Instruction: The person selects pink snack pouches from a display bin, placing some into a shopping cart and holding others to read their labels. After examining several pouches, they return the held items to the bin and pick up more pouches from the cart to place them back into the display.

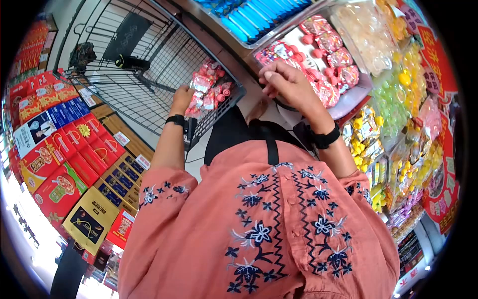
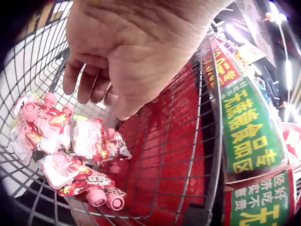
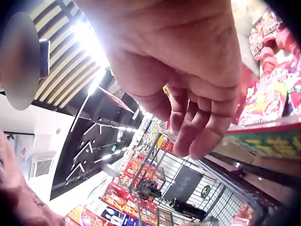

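My left hand (image 1: 181, 100) hangs inside the wire shopping cart (image 1: 149, 107), its fingers loosely bent and holding nothing. Just beyond the fingertips in the head view lie several pink-capped spout pouches (image 1: 205, 83). In the left wrist view these pouches (image 2: 89, 136) rest at the bottom of the cart, below the hand (image 2: 136, 52). My right hand (image 1: 291, 85), also empty, is raised beside a bin (image 1: 357, 99) of similar pink-capped pouches (image 1: 326, 94). The right wrist view shows this hand (image 3: 188, 84) with relaxed, slightly curled fingers, apart from the pouches (image 3: 265, 101) in the bin.
A black cylindrical item (image 1: 132, 62) lies in the cart near a dark panel (image 1: 128, 35). Blue-wrapped packs (image 1: 259, 20) fill a tray ahead. Bags of yellow and green sweets (image 1: 398, 84) line the right side. Red gift boxes (image 1: 82, 167) stand at left.
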Motion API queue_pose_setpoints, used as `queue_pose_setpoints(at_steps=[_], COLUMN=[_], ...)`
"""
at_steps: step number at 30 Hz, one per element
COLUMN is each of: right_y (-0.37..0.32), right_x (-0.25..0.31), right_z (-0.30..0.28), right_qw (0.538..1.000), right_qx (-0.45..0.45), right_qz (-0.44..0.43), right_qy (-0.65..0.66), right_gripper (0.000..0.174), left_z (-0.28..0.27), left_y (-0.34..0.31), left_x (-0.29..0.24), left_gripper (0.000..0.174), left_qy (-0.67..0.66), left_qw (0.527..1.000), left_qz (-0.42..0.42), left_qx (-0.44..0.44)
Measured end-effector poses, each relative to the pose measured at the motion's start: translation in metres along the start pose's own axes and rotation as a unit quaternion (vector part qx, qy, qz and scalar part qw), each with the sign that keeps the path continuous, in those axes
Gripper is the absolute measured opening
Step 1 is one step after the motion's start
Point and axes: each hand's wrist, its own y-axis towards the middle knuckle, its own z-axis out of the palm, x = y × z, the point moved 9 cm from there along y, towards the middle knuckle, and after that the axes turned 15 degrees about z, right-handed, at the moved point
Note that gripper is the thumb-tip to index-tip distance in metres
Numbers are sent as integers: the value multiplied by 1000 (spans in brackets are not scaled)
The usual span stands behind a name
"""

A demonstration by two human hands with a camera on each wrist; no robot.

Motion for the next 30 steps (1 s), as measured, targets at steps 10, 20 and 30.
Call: queue_pose_setpoints(at_steps=[10,20,30], right_y=[53,84,78], right_x=[-42,-74,-89], right_z=[56,73,75], right_qw=[991,980,979], right_qx=[65,60,62], right_qz=[117,188,194], right_qy=[-4,29,20], right_gripper=[22,23,24], left_z=[44,96,85], left_y=[40,81,76], left_x=[65,103,82], left_gripper=[49,63,67], left_qy=[41,98,-20], left_qw=[995,968,972], left_qz=[-51,-114,-118], left_qx=[71,198,203])
